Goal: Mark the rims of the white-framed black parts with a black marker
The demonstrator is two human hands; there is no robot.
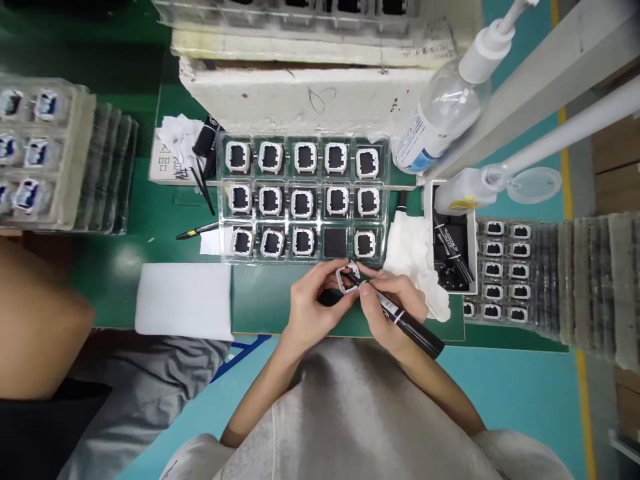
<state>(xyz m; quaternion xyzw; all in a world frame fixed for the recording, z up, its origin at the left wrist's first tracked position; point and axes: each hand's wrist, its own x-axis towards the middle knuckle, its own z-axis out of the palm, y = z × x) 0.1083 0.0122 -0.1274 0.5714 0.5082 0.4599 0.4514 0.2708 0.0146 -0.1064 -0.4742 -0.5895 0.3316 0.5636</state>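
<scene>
Between thumb and fingers, my left hand (315, 300) grips a small white square frame (342, 280) with a dark notched opening. My right hand (393, 303) holds a black marker (417, 333) like a pen, its tip at the inner edge of the frame; the fingers partly hide the contact. Just beyond my hands lies a clear plastic tray (320, 223) with rows of similar white frames on black pads. One pocket (335, 243) in the nearest row shows only its black pad.
White cloth (413, 260) and a box of markers (453, 260) lie to the right, below a pump bottle (435, 113). Tweezers (203, 187) and a white foam sheet (183, 298) lie left. Stacked trays (545, 273) stand at both sides. Another person's arm (40, 320) is at far left.
</scene>
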